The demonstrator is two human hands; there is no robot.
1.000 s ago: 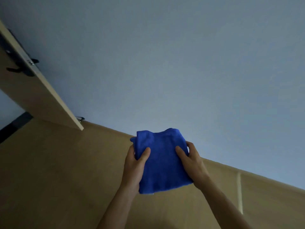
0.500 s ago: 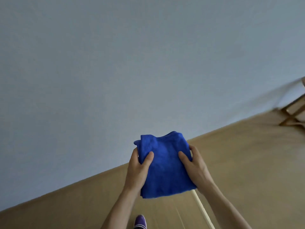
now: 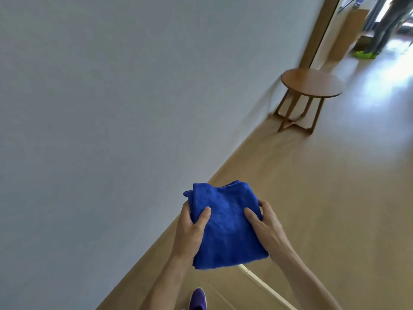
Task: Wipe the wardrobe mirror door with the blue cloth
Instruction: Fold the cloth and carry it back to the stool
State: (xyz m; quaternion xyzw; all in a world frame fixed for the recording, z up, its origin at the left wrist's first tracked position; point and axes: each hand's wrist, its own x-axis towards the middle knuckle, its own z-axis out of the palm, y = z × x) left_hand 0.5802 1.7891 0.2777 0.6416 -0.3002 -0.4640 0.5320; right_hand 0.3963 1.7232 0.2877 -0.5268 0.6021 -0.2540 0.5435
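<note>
A folded blue cloth (image 3: 225, 227) is held in front of me at the lower middle of the head view. My left hand (image 3: 190, 231) grips its left edge, thumb on top. My right hand (image 3: 266, 229) grips its right edge, thumb on top as well. A tall mirror door (image 3: 366, 27) with a wooden frame shows at the top right, far from my hands, reflecting a standing person's legs and green shoes.
A plain grey-white wall (image 3: 111, 108) fills the left side. A round wooden side table (image 3: 310, 83) stands against the wall at the right, near the mirror. Wooden floor (image 3: 335, 198) stretches right. My purple shoe (image 3: 197, 298) shows at the bottom edge.
The view has swung to the right: the open wooden door at left left the frame, and the round table and mirror came into view. Both hands keep the same hold on the cloth.
</note>
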